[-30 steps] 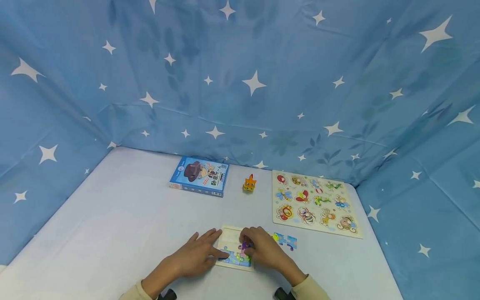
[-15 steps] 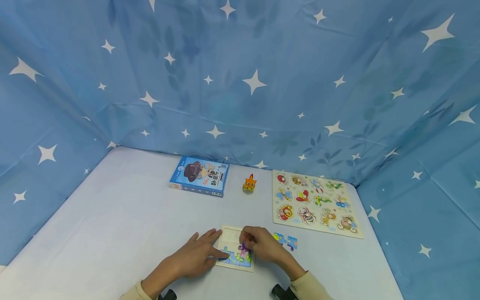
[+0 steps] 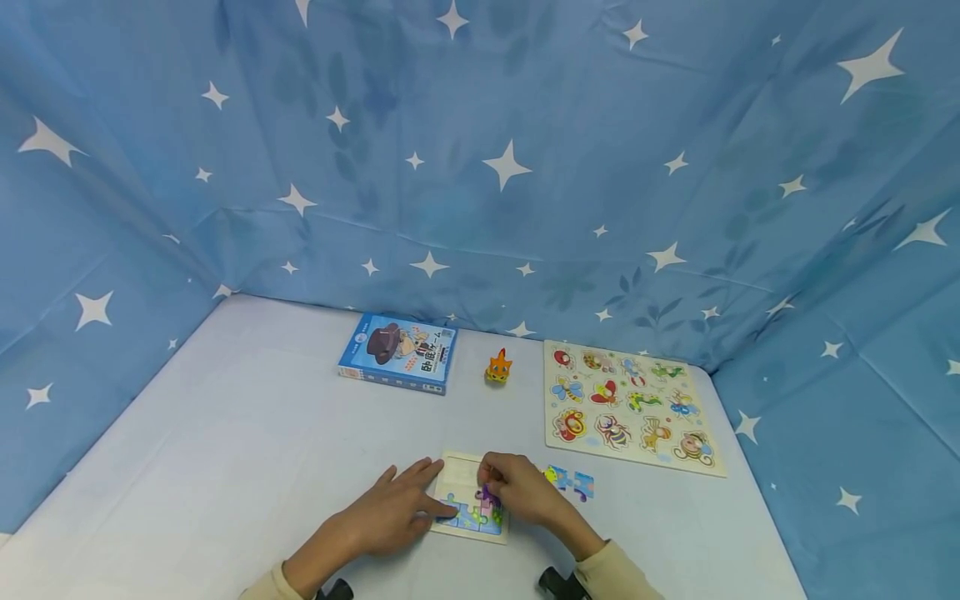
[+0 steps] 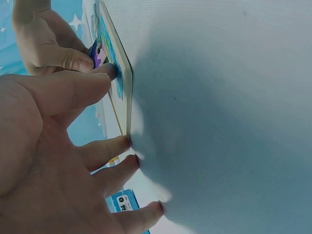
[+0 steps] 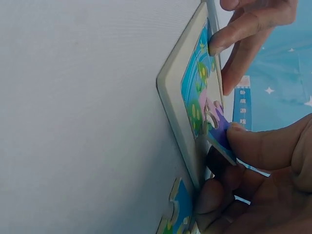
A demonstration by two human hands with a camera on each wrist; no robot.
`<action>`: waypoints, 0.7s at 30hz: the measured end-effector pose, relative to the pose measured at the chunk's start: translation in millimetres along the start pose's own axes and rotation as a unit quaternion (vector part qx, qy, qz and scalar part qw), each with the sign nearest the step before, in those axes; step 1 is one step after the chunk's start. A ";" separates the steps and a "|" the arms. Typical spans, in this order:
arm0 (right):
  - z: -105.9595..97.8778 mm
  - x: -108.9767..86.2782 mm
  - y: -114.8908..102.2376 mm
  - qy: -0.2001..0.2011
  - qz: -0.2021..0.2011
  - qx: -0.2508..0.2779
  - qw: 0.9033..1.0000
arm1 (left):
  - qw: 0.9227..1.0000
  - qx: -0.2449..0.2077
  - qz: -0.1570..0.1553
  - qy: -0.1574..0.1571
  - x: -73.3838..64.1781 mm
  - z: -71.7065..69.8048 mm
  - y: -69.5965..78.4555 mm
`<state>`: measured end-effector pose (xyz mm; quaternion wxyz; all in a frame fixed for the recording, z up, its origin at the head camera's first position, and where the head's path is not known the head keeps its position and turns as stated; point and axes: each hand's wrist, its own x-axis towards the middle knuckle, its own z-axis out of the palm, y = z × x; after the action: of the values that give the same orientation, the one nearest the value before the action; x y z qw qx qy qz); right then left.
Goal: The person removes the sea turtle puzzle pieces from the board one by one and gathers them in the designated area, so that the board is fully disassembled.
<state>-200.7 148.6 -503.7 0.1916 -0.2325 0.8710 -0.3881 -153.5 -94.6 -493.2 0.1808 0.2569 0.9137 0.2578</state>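
A small wooden jigsaw tray [image 3: 469, 537] lies near the front of the table, its lower part filled with blue, green and pink pieces. My left hand [image 3: 393, 510] rests at its left side, thumb pressing on the fitted pieces and fingers spread along the edge. Between thumb and fingers, my right hand [image 3: 521, 492] pinches a purple jigsaw piece [image 5: 222, 132]. That piece is tilted over the right side of the tray, one edge close against the pink piece. In the left wrist view, the purple piece shows just beyond my left thumb [image 4: 73, 90].
Loose jigsaw pieces [image 3: 583, 483] lie right of the tray. Farther back are a blue game box [image 3: 400, 352], an orange fox-like toy [image 3: 498, 367] and a large wooden insect puzzle board [image 3: 633, 408]. A blue star-patterned curtain [image 3: 480, 208] stands around the table's back and sides.
My right hand shifts very slightly while keeping the purple piece pinched over the tray, and its wrist moves a little left. My left hand stays in place.
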 end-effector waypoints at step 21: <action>-87.7 -78.6 62.2 0.006 0.049 -0.012 0.999 | 1.000 -0.004 0.002 0.002 -1.9 -1.5 0.3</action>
<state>-197.4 280.3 -484.4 0.2019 -0.1892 0.8872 -0.3692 -152.6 -96.0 -491.4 0.1799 0.2572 0.9124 0.2625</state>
